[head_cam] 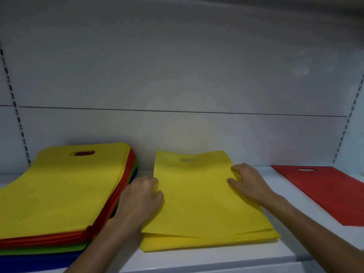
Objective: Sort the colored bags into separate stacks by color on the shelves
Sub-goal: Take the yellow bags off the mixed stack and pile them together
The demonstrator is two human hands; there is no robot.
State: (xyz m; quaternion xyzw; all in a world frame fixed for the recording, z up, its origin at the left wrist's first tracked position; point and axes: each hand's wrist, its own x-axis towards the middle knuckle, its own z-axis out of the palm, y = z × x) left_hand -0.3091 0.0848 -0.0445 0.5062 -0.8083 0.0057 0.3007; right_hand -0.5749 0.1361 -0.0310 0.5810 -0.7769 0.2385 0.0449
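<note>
Left hand grips left edge of yellow stack, fingers curled. Right hand grips right edge of same stack, fingers curled over top bag. Yellow stack lies flat on shelf. Mixed stack (yellow over red, green, blue): just left of yellow stack. Red bag: flat, well right of it.
</note>
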